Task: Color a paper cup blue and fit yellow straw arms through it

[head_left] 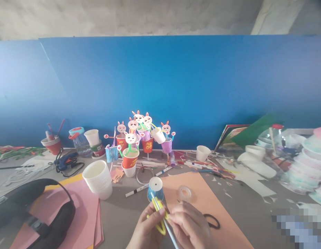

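Note:
My left hand is closed around a thin white stick and a bent yellow pipe cleaner. With its fingertips, my right hand pinches the yellow pipe cleaner where it meets the stick; part of it is hidden by the fingers. Just beyond my hands an upside-down blue-painted paper cup stands, a small dark hole in its white base. A roll of clear tape lies on the orange paper, and a black loop shows beside my right hand.
Several paper cups with rabbit faces stand at the back. Stacked white cups, pink paper and a black headset-like object lie left. Markers, a blue glue gun and, at right, stacked painted cups surround the work area.

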`<state>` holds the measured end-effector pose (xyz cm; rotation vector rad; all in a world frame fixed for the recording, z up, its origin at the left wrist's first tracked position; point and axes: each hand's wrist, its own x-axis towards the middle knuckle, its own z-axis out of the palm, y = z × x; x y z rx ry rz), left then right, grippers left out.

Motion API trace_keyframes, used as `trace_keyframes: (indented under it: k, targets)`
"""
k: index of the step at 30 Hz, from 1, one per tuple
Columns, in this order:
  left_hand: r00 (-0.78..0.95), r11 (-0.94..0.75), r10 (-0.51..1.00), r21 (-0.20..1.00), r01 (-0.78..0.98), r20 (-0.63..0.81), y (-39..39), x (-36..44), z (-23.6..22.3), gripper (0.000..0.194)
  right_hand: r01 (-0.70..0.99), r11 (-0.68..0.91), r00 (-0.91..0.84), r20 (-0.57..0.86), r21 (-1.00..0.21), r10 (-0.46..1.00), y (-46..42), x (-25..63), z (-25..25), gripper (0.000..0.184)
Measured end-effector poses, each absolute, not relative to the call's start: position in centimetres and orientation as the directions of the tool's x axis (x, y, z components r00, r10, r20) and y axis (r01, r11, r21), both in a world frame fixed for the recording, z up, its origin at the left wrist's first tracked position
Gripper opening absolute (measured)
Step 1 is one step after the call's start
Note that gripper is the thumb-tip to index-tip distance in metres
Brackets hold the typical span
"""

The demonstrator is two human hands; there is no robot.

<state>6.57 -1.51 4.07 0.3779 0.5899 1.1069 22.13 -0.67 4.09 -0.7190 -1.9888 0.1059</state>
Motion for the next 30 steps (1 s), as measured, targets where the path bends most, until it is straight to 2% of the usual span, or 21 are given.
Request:
trace_keyframes:
  k: [5, 13, 16, 19, 22, 24, 27, 30]
  targets:
    - [0.345, 0.428, 0.904, 0.558, -0.711, -0.254, -1.5, 6.4, 3.9, 0.028, 0.44, 0.854, -0.382, 0.803, -0.277, 0.457, -0.9, 22.2, 4.3, 0.017]
    - [0.225, 0.285, 0.958, 0.629, -0.724, -0.175, -1.1, 6.1, 3.2, 0.027, 0.48, 0.812, -0.354, 0.774, -0.332, 0.525, -0.5, 22.1, 4.1, 0.014]
    - [0.211, 0.255, 0.967, 0.645, -0.721, -0.146, -1.1, 6.2, 2.7, 0.034, 0.445, 0.786, -0.323, 0.742, -0.429, 0.587, -0.3, 22.3, 3.6, 0.013]
    - [0.278, 0.217, 0.96, 0.666, -0.713, -0.015, -1.0, 6.4, 2.3, 0.054, 0.37, 0.762, -0.231, 0.742, -0.531, 0.63, -0.2, 22.5, 3.3, 0.014]
    - [0.35, 0.176, 0.928, 0.679, -0.712, 0.127, -1.0, 6.6, 2.1, 0.063, 0.328, 0.776, -0.166, 0.775, -0.539, 0.609, -0.3, 22.8, 3.2, 0.019]
    - [0.359, 0.19, 0.926, 0.675, -0.713, 0.119, -1.0, 6.7, 2.2, 0.051, 0.354, 0.78, -0.158, 0.79, -0.515, 0.593, -0.4, 22.9, 3.3, 0.021]
    - [0.349, 0.249, 0.937, 0.651, -0.717, 0.027, -1.2, 6.6, 2.5, 0.029, 0.402, 0.776, -0.151, 0.801, -0.485, 0.579, -0.5, 23.0, 3.3, 0.021]
    - [0.381, 0.287, 0.925, 0.676, -0.678, -0.011, -1.3, 6.5, 2.6, 0.027, 0.438, 0.775, -0.171, 0.804, -0.456, 0.57, -0.6, 23.2, 3.2, 0.022]
